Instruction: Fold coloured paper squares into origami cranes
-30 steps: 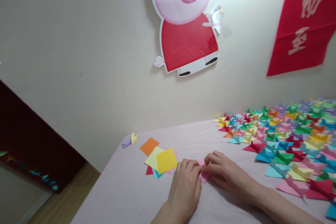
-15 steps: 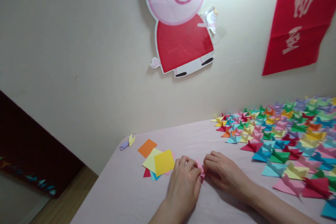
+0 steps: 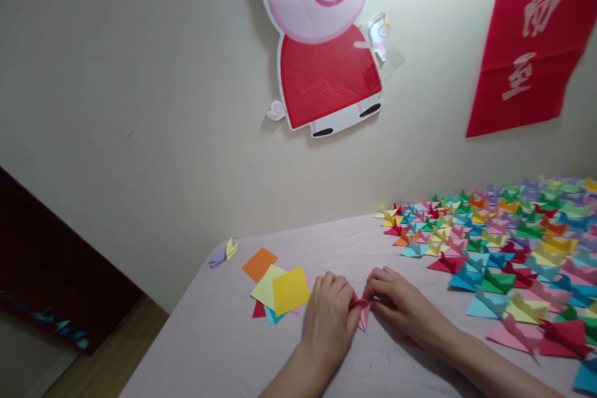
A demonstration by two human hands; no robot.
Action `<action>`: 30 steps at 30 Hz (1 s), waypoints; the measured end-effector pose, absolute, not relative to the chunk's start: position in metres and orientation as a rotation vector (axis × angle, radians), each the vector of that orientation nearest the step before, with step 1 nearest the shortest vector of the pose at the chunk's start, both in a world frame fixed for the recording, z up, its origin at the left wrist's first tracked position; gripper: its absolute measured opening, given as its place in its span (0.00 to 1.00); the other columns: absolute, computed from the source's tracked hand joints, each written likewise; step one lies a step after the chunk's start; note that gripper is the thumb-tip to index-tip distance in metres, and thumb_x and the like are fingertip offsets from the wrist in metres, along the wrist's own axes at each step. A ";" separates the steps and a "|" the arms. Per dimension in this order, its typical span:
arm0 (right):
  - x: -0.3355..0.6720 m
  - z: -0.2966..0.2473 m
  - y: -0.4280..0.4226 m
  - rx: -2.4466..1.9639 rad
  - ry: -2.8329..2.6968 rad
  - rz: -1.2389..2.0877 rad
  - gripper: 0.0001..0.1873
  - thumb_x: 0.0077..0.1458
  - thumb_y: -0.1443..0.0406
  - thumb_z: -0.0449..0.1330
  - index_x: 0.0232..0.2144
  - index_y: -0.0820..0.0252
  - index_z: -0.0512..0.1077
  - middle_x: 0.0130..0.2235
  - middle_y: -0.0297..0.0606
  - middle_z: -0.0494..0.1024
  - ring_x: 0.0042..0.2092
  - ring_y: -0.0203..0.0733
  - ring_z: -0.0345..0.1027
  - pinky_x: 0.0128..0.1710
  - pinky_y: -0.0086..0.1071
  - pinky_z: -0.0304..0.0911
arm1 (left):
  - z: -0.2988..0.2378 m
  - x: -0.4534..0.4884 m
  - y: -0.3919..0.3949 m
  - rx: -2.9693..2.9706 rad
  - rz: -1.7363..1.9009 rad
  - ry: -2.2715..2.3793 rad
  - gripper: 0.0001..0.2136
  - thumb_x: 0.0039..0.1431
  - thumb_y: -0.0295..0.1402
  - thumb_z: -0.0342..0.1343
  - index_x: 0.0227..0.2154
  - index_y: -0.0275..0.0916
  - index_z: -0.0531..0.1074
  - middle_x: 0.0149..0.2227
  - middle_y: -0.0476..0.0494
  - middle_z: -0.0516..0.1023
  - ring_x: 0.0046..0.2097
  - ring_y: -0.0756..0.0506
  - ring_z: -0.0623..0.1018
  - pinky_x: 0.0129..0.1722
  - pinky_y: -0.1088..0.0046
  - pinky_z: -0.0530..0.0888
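Both my hands rest on the pale pink table [image 3: 224,342] and pinch one small folded pink paper piece [image 3: 362,313] between them. My left hand [image 3: 329,320] curls its fingers on the piece's left side. My right hand [image 3: 396,301] grips its right side with closed fingertips. Just left of my left hand lies a loose stack of flat coloured paper squares [image 3: 282,291], yellow on top, orange at the back.
Many folded paper cranes [image 3: 504,249] in several colours cover the right half of the table. One small purple and yellow crane [image 3: 222,253] sits at the far left corner. A cartoon pig cut-out [image 3: 326,43] and a red banner [image 3: 532,43] hang on the wall.
The pink piece now stands up as a narrow fold between my fingertips, where it lay flatter before. My hands have barely shifted; the view moved slightly.
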State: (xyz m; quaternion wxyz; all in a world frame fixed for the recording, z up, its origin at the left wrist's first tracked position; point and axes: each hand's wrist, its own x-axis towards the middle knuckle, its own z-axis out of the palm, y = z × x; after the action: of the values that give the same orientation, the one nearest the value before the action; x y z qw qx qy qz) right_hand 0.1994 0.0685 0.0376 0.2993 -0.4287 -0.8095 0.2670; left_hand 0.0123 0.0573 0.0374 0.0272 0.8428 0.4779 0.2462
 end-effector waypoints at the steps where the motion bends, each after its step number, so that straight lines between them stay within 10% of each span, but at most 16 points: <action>1: 0.200 0.039 0.069 -1.143 -2.136 0.742 0.08 0.55 0.67 0.55 0.28 0.56 0.73 0.34 0.39 0.75 0.41 0.46 0.66 0.44 0.39 0.61 | 0.038 0.013 0.058 2.579 0.762 1.484 0.09 0.60 0.27 0.60 0.27 0.40 0.67 0.34 0.47 0.74 0.40 0.43 0.69 0.39 0.65 0.64; 30: 0.186 0.039 0.081 -1.319 -2.135 0.663 0.04 0.53 0.66 0.62 0.26 0.56 0.73 0.34 0.37 0.75 0.40 0.46 0.64 0.42 0.37 0.59 | 0.036 0.011 0.060 2.263 0.853 1.538 0.08 0.64 0.27 0.53 0.28 0.40 0.69 0.32 0.47 0.73 0.40 0.43 0.70 0.41 0.67 0.65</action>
State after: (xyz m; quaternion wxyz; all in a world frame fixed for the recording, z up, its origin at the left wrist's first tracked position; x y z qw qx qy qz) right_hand 0.1859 0.0807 0.0395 0.2696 -0.4893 -0.7922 0.2458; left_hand 0.0108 0.0599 0.0363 0.1374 0.7821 0.5315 0.2948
